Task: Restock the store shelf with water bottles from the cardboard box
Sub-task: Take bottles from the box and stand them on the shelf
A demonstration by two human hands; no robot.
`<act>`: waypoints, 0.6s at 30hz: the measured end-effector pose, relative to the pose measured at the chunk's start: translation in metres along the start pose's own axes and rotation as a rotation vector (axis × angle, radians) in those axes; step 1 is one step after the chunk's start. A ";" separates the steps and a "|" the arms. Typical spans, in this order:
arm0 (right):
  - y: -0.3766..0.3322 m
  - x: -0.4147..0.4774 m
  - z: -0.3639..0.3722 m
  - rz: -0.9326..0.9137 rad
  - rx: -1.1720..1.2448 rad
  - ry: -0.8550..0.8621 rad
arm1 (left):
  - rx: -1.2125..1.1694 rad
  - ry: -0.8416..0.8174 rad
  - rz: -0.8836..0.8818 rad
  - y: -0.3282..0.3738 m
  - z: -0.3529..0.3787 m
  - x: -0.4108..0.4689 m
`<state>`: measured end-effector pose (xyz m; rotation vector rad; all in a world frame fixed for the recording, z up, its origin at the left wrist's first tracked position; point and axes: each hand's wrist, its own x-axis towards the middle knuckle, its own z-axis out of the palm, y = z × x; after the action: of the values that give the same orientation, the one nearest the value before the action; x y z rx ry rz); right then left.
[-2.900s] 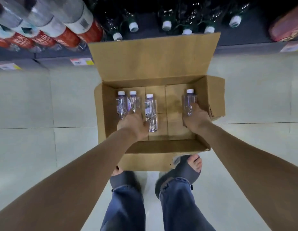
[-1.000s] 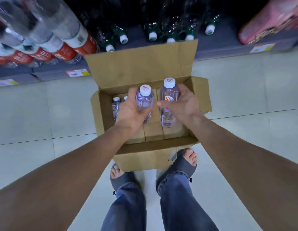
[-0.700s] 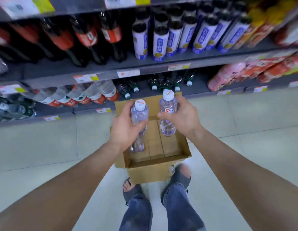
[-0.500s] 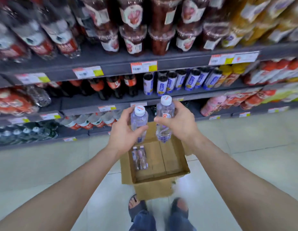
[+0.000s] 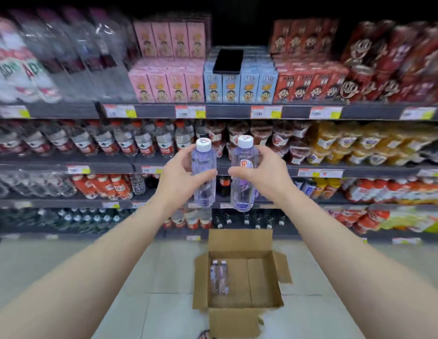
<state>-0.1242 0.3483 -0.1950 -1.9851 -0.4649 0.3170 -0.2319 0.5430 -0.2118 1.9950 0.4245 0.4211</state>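
My left hand [image 5: 180, 178] grips a clear water bottle [image 5: 203, 167] with a white cap, held upright at chest height. My right hand [image 5: 264, 176] grips a second clear water bottle [image 5: 243, 172], also upright, a short gap to its right. Both are raised in front of the store shelf [image 5: 218, 168], level with the row of red-labelled bottles. Below, the open cardboard box [image 5: 262, 277] sits on the floor with two more water bottles [image 5: 219, 276] lying at its left side.
Shelves run across the whole view: pink, blue and red drink cartons [image 5: 203, 86] on top, red-labelled bottles [image 5: 139, 140] and jars in the middle, more bottles on the lower rows. A dark flat object [image 5: 228, 60] lies on the blue cartons. Pale tiled floor [image 5: 139, 277] surrounds the box.
Both hands took a bottle each out of the box and lifted them up to shelf height. My view has risen from the box to the shelves.
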 end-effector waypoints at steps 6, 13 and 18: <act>-0.119 -0.041 -0.020 -0.210 -0.004 0.003 | 0.066 0.175 0.122 0.100 -0.093 -0.036; -0.251 -0.076 -0.030 -0.351 0.053 0.010 | 0.035 0.352 0.194 0.202 -0.190 -0.084; -0.333 -0.104 -0.023 -0.482 0.070 -0.064 | 0.009 0.482 0.201 0.252 -0.248 -0.119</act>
<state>-0.2686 0.4153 0.1161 -1.7327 -0.9374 0.0909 -0.4230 0.5713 0.1070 1.9426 0.5228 1.0378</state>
